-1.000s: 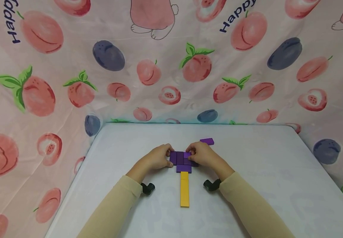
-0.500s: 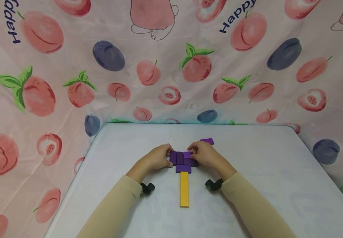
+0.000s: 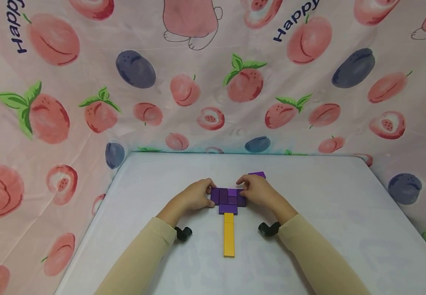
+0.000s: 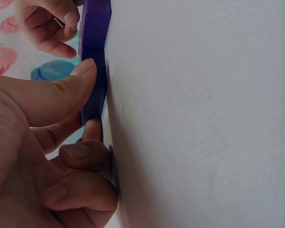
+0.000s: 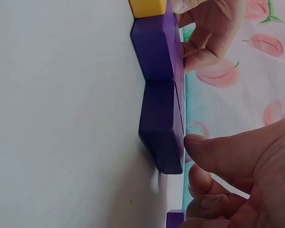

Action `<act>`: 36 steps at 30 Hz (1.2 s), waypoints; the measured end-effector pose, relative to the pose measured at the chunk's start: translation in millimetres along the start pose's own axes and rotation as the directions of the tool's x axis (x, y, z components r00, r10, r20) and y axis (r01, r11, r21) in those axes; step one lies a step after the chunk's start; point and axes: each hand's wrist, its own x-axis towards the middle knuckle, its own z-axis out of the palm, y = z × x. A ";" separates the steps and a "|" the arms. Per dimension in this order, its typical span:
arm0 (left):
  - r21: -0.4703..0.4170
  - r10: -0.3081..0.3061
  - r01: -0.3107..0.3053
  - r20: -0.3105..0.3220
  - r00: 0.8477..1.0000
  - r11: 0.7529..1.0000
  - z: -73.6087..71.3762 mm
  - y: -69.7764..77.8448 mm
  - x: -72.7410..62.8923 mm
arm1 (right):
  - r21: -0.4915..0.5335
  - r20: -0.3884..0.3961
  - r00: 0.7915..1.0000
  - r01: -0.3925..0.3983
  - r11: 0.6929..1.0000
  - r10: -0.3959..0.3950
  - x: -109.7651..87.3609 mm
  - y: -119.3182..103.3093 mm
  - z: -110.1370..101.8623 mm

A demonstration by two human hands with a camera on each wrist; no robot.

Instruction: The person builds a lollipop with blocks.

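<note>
Flat purple blocks lie side by side on the white table, with another purple block [image 3: 228, 209] crosswise at their near side and a yellow strip [image 3: 229, 237] running from it toward the person. My left hand [image 3: 197, 194] pinches the leftmost dark purple block [image 3: 215, 196] between thumb and fingers; its thumb [image 4: 80, 85] lies against the near face in the left wrist view. My right hand [image 3: 260, 192] hovers over the rightmost dark purple block [image 3: 241, 200], fingers loosely bent and holding nothing. Its thumb [image 5: 204, 152] is close to that block's top; whether they touch I cannot tell.
A loose purple block [image 3: 258, 174] lies behind the right hand, partly hidden by it. Black curved pieces [image 3: 184, 234] stick out at both wrists. A fruit-patterned cloth [image 3: 213, 82] hangs behind the white table [image 3: 327, 196].
My right hand has drawn off to the right from the middle blocks, uncovering more of the rightmost dark purple block. The left hand stays in place.
</note>
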 end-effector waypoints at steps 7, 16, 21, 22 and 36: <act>-0.002 0.001 -0.001 0.002 1.000 1.000 0.1 -0.6 -0.1 | -0.003 -0.023 1.000 0.006 1.000 -0.006 -1.5 6.0 -2.4; -0.003 -0.008 0.008 0.009 1.000 1.000 -1.0 0.2 -0.8 | -0.024 -0.036 0.999 -0.007 1.000 0.006 -2.9 11.4 -7.3; -0.002 -0.005 0.005 0.009 1.000 1.000 -1.3 0.4 -0.9 | -0.030 -0.055 0.998 -0.006 1.000 0.005 -3.0 15.8 -11.6; -0.002 -0.005 0.005 0.009 1.000 1.000 -1.2 0.3 -0.8 | -0.030 -0.059 0.998 -0.003 1.000 0.002 -3.2 16.7 -12.4; -0.013 -0.004 0.004 0.007 1.000 1.000 0.7 -1.8 0.6 | -0.027 -0.131 0.991 0.021 0.999 -0.024 -1.6 27.1 -15.4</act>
